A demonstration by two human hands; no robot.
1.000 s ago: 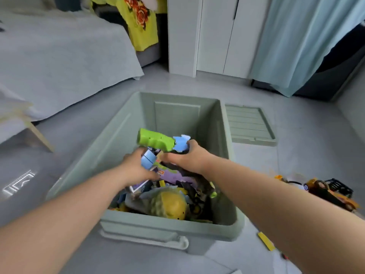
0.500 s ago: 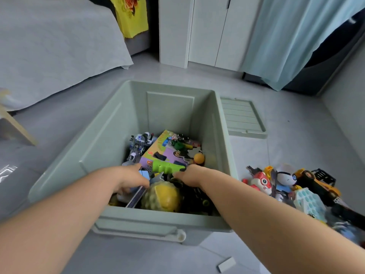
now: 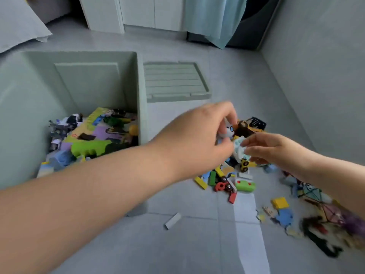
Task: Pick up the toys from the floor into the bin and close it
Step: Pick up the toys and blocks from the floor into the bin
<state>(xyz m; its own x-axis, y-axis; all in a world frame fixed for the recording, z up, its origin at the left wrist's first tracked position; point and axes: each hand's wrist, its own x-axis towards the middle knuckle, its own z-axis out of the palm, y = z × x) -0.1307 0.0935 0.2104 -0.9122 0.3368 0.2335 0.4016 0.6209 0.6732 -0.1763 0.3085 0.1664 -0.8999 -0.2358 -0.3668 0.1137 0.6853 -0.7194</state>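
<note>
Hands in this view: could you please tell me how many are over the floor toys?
2. The left hand reaches over the pile beside the bin; the right hand pinches a pale block.

The pale green bin (image 3: 87,86) stands open at 9 o'clock, part-filled with a green toy (image 3: 88,148), a printed box (image 3: 92,133) and small figures (image 3: 63,123). Its ribbed lid (image 3: 175,82) lies flat on the floor (image 3: 177,244) at 12 o'clock. A pale blue block (image 3: 239,148), a yellow truck (image 3: 249,128) and coloured bricks (image 3: 212,177) sprawl toward 4 o'clock.
</note>
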